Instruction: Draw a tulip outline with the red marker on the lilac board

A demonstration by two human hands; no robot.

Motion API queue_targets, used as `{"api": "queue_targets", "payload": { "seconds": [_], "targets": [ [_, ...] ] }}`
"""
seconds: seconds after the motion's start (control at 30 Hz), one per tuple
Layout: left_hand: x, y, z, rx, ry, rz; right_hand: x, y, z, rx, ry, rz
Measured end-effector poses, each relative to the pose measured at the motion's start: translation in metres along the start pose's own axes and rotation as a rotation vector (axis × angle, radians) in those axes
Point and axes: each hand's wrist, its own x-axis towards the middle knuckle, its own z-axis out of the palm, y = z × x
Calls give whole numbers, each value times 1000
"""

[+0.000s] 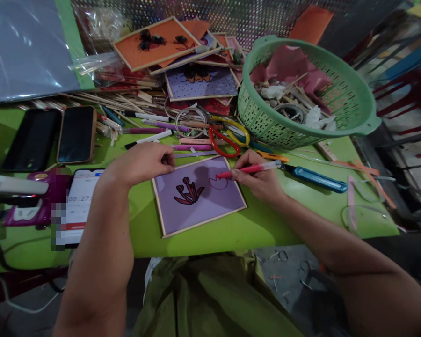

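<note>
A purple card (pixel 199 215) with a thin wooden frame lies in front of me on the green table. It bears a dark red flower drawing (pixel 188 192) with black outlines, and at its right a red line drawing of a rounded shape (pixel 218 183). My right hand (pixel 257 180) is closed round a red felt-tip pen (pixel 252 168), whose tip is at the upper part of that outline. With fingers curled, my left hand (pixel 147 161) holds the card at its upper left edge.
Behind the card lie pens (pixel 150 138), scissors (pixel 228 135) and rolls of tape (pixel 190 122). A green basket (pixel 270 121) of scraps stands back right, near a blue cutter (pixel 317 179). Framed pictures (pixel 154 51) are piled behind. Phones (pixel 76 135) lie left.
</note>
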Motion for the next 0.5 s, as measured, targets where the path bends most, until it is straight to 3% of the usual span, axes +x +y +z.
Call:
{"api": "queue_targets", "payload": {
  "seconds": [0.5],
  "targets": [
    [-1, 4, -2, -17, -12, -35, -2, -1, -3, 38, -74, 9]
  ]
}}
